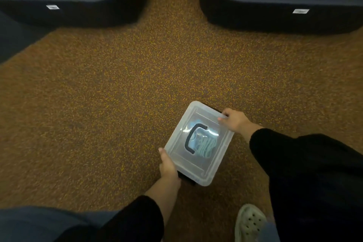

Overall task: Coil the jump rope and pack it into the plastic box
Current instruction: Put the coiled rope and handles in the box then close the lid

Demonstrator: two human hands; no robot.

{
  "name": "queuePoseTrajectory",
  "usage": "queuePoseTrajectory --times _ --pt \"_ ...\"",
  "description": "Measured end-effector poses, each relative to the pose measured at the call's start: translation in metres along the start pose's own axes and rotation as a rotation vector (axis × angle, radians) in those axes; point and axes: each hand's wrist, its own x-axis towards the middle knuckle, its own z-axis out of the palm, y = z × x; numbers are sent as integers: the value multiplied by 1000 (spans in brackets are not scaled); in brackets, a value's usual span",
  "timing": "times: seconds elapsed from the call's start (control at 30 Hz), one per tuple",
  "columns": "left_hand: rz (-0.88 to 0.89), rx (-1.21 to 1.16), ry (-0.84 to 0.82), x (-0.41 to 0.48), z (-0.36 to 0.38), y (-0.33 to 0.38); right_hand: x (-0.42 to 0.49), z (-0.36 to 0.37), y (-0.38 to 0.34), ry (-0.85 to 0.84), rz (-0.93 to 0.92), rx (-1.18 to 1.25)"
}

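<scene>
From the head view, the plastic box (198, 143) is being held low over the speckled brown floor (117, 94), its clear lid (180, 161) shut with a dark handle (193, 139) lying across the top, and the jump rope (205, 146) is being seen through the lid as a pale blue coil inside. The near left edge is being gripped by the left hand (168, 167), thumb pressed on the lid rim, while the far right corner is being pinched by the right hand (236, 122), both arms sleeved in black. Two dark machine bases (275, 10) are being framed well beyond the box, and a pale green clog (249, 222) is being shown at the lower right.
</scene>
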Motion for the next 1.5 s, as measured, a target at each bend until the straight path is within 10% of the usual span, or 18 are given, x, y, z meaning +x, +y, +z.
queuePoseTrajectory --times 0.53,0.83,1.1,1.5 --pt "328 901 -113 16 25 93 -68 53 50 176 191 333" --pt "420 891 -289 13 12 93 -65 62 58 145 188 358" --pt "410 718 -248 13 -3 85 -31 65 64 -125 366 1053" --pt "386 735 -223 9 3 68 -32 49 68 -111 280 952"
